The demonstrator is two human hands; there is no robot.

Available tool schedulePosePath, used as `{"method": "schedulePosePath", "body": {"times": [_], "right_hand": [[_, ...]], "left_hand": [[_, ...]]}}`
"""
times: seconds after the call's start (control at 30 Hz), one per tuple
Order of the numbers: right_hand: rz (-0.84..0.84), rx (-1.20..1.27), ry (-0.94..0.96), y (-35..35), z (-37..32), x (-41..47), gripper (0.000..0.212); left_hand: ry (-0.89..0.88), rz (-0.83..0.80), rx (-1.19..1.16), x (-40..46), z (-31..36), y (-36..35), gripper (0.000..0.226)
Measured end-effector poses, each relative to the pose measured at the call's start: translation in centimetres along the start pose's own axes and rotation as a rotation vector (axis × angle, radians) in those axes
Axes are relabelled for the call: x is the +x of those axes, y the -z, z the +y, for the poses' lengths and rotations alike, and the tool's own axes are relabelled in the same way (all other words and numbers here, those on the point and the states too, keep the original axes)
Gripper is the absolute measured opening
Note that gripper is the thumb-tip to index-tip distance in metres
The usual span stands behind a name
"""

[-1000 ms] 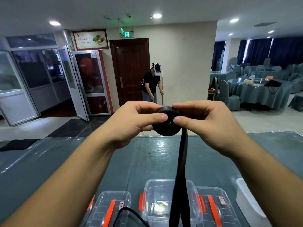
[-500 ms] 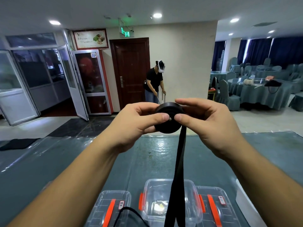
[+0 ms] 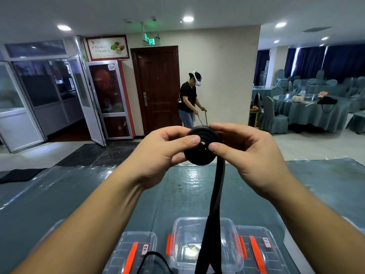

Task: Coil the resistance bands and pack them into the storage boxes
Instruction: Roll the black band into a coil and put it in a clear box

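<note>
Both thumbs press on the face of a half-wound black resistance band (image 3: 201, 148), the left hand (image 3: 164, 153) and right hand (image 3: 246, 153) each curled round its coil and pinching it from either side, held up above the table (image 3: 79, 194). The band's loose tail hangs straight down from the coil across an open clear storage box (image 3: 181, 244). Two lidded boxes with orange latches flank it, the left one (image 3: 130, 252) crossed by a thin black cord, the right one (image 3: 262, 252) touching the open box. The table is covered in grey-green cloth under glossy clear plastic. Beyond it are a dark wooden door (image 3: 158, 86), glass doors (image 3: 59, 95), a person in black (image 3: 188, 99), and cloth-draped banquet tables (image 3: 308, 111) at right.
</note>
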State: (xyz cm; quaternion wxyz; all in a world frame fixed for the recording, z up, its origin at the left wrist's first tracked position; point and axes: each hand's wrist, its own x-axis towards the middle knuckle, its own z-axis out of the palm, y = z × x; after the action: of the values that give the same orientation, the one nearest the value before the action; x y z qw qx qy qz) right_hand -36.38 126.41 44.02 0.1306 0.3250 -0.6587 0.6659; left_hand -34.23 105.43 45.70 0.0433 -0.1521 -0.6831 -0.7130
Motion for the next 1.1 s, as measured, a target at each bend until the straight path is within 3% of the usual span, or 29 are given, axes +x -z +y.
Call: {"method": "schedulePosePath", "body": {"times": [0.23,0.47,0.67,0.9,1.1], "right_hand": [[-0.124,-0.133,-0.043,0.6,0.0,0.3,0.038],[0.018,0.039,-0.040,0.0,1.0,-0.4,0.046],[-0.137,-0.076,-0.095,0.8,0.4,0.1,0.044],[0.010,-0.056,-0.017,0.1,0.5,0.1,0.042],[-0.108,-0.130,-0.037,0.6,-0.4,0.4,0.041]], "left_hand": [[0.021,-0.080,0.287,-0.1,1.1,0.2,0.023],[0.017,-0.002,0.032,0.1,0.4,0.2,0.040],[0.036,-0.071,0.212,0.0,1.3,0.5,0.028],[0.029,0.049,0.009,0.1,0.3,0.0,0.042],[-0.007,-0.024,0.216,-0.1,1.4,0.4,0.029]]}}
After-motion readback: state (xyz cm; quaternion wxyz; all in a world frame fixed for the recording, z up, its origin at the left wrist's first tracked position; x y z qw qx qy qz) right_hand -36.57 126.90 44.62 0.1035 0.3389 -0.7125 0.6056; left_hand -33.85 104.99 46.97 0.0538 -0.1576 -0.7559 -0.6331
